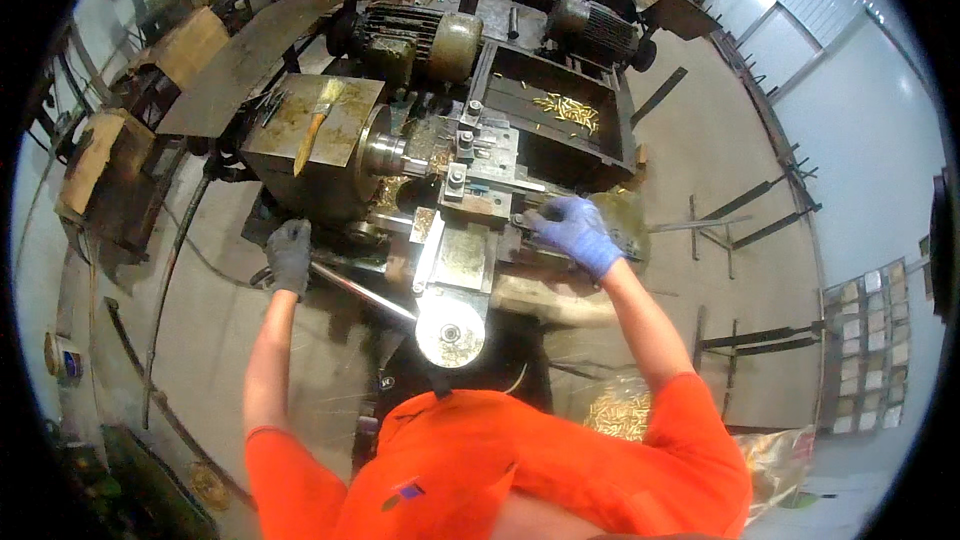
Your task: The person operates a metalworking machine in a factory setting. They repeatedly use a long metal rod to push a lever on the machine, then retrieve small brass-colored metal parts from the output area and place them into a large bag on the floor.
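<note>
The fingers of the left hand (289,256), in a dark grey knitted glove, are curled shut around the outer end of a long, bright steel lever bar (362,292). The bar lies to the left of the round silver handwheel (450,331) at the near end of the grimy metal lathe (440,170); its long axis slants from the gloved grip, up and to the left of the wheel, down and rightward to a point just above the wheel's rim.

Beyond the wheel, further from the person, sits the grey cylindrical chuck (385,152), and left of that the flat-topped headstock with a wooden-handled brush (318,122) lying on it.

To the right of the wheel and further from the person, the right hand (577,232), in a blue rubber glove, rests on the machine's slide. Its fingers are bent downward and close together over a dark part; whether they grip anything I cannot tell.

Far above the wheel, a dark metal tray (540,130) holds small brass pieces (566,111), and a clear bag of similar brass pieces (620,410) sits to the lower right.

The step in hand looks like a machining cycle worked by the lever, the right hand tending the slide. The next move probably calls for a steady swing of the bar along its arc while the blue-gloved fingers stay clear of the chuck.
</note>
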`<act>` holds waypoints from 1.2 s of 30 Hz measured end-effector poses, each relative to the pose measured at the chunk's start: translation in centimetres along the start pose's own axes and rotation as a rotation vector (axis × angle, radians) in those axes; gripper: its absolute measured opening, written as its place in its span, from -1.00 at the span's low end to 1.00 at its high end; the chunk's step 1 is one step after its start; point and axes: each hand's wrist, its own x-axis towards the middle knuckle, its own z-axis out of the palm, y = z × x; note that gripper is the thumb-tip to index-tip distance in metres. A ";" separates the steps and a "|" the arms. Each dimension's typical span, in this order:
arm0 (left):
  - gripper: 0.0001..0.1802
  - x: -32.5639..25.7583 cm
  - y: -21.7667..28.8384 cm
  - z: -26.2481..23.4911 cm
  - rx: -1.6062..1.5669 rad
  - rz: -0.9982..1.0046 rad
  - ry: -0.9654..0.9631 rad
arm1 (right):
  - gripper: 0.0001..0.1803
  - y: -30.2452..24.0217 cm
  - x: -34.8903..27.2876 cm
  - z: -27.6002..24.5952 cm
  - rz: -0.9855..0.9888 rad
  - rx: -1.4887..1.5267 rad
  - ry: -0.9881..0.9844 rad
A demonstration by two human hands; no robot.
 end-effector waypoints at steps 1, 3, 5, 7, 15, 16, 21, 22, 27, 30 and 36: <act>-0.74 0.2 -0.7 0.5 -0.076 -0.003 0.004 | -0.48 1.3 -0.6 0.5 -0.040 0.033 0.117; -0.74 0.0 -2.4 1.1 -0.223 -0.024 0.011 | -0.54 4.5 -2.4 1.0 -0.020 -0.003 0.259; -0.73 0.4 -3.3 0.3 -0.343 -0.019 -0.193 | -0.63 8.2 -6.6 1.7 0.015 0.105 0.389; -0.73 0.5 -3.9 -0.4 -0.526 -0.176 -0.284 | -0.72 12.3 -11.9 4.6 0.080 0.074 0.604; -0.53 0.8 -20.2 -2.6 0.461 -0.148 -0.384 | -0.39 19.4 -23.7 13.1 0.702 0.138 -0.357; -0.53 0.3 -20.3 -3.0 0.482 -0.155 -0.431 | -0.42 18.9 -23.2 12.8 0.779 0.378 -0.289; -0.53 -2.2 -19.1 -0.2 0.636 -0.153 -0.407 | -0.53 16.1 -20.7 11.9 0.676 0.259 -0.308; -0.53 -2.4 -19.0 1.1 0.558 -0.319 -0.387 | -0.51 16.2 -20.8 12.2 0.678 0.244 -0.307; -0.54 -3.7 -24.5 5.8 0.553 -0.352 -0.441 | -0.48 16.4 -21.1 11.4 0.741 0.297 -0.253; -0.55 -3.9 -25.4 1.8 0.435 -0.236 -0.525 | -0.47 15.3 -19.6 7.5 0.726 0.245 -0.263; -0.56 -4.2 -23.7 1.5 0.548 -0.301 -0.545 | -0.56 21.2 -20.1 5.1 0.677 0.706 0.154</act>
